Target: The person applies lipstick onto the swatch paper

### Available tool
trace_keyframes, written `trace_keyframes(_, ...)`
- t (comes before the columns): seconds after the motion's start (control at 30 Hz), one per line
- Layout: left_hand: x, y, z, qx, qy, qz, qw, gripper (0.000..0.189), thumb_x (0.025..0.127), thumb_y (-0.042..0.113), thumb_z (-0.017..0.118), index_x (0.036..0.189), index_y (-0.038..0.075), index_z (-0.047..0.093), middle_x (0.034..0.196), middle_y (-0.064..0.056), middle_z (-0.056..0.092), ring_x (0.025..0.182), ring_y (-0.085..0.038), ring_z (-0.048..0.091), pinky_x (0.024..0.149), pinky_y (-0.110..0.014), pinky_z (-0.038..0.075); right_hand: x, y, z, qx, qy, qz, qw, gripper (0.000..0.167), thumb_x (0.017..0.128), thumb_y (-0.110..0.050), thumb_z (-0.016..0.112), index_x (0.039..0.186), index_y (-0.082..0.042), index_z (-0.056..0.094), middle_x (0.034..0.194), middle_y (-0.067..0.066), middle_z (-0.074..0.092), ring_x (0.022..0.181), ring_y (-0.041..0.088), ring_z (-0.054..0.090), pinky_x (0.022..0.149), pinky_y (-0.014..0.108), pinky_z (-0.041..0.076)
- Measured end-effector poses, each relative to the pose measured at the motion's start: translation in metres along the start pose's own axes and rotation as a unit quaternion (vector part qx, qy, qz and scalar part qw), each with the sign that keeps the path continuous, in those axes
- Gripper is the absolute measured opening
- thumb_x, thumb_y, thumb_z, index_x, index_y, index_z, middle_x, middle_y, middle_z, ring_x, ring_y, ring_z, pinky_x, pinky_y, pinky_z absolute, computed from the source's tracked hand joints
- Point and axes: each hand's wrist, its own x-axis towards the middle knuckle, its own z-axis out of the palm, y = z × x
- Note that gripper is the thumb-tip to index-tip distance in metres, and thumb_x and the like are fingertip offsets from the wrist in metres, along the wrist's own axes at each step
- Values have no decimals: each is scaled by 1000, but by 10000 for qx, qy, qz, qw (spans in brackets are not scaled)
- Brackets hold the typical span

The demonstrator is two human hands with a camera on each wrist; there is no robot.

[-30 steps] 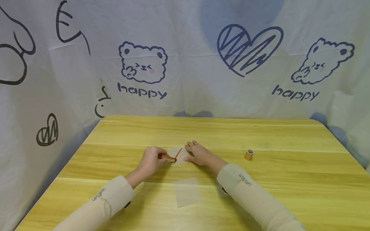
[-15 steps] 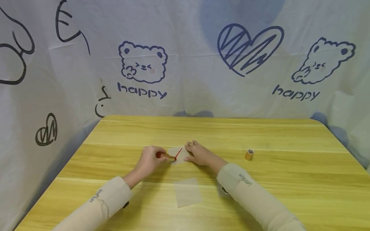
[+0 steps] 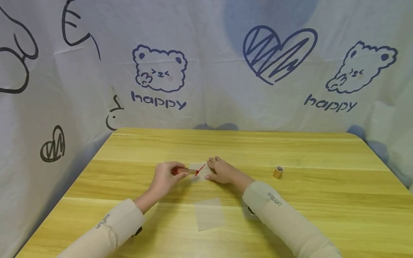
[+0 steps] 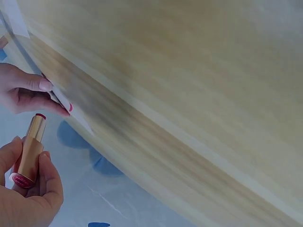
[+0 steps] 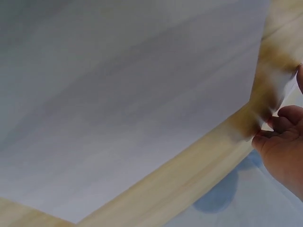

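My left hand [image 3: 162,177] grips a lipstick [image 4: 31,151] by its gold tube between thumb and fingers. Its red tip meets a small translucent paper sheet [image 3: 202,175] on the table, at the lower end of a slanted red streak [image 3: 202,167]. On the right side of that sheet rests my right hand [image 3: 224,172], thumb and fingers spread and pressing it down. In the right wrist view only part of this hand [image 5: 286,142] shows at the right edge.
Nearer to me lies a second square translucent sheet [image 3: 209,215], which fills much of the right wrist view. A gold lipstick cap [image 3: 278,172] stands upright to the right on the wood-grain table [image 3: 322,200]. Behind hangs a white cloth [image 3: 213,89] with drawings.
My left hand has shifted slightly left and turned, so the lipstick lies flatter, its tip still at the streak's lower end. The right hand stays put.
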Motion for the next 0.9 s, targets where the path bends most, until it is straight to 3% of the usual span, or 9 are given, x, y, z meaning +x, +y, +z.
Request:
trace_keyframes(0.17,-2,1,1,-59,-14,-71,10000,21,73,8,77,90,-2,72,77,-13,70,59,-12,57,52,-18,47,-1,2,0,326,145,35,9994,65,94,-31,55,142,4,29,150,21,25,140,40,17,115,46,20)
trace_keyframes(0.37,-3,2,1,-189,0,-112,9998,23,74,11,77,92,-2,71,80,-13,71,62,-13,59,54,-19,47,-9,6,-2,536,420,-201,9975,63,94,-29,54,140,7,30,149,23,26,139,40,20,115,47,19)
trace_keyframes(0.9,-13,5,0,-375,-122,-241,9989,24,75,10,76,95,-3,71,80,-13,71,62,-12,59,53,-17,46,-51,9,5,559,613,-731,9939,61,96,-28,51,139,9,31,146,26,31,137,42,25,113,50,22)
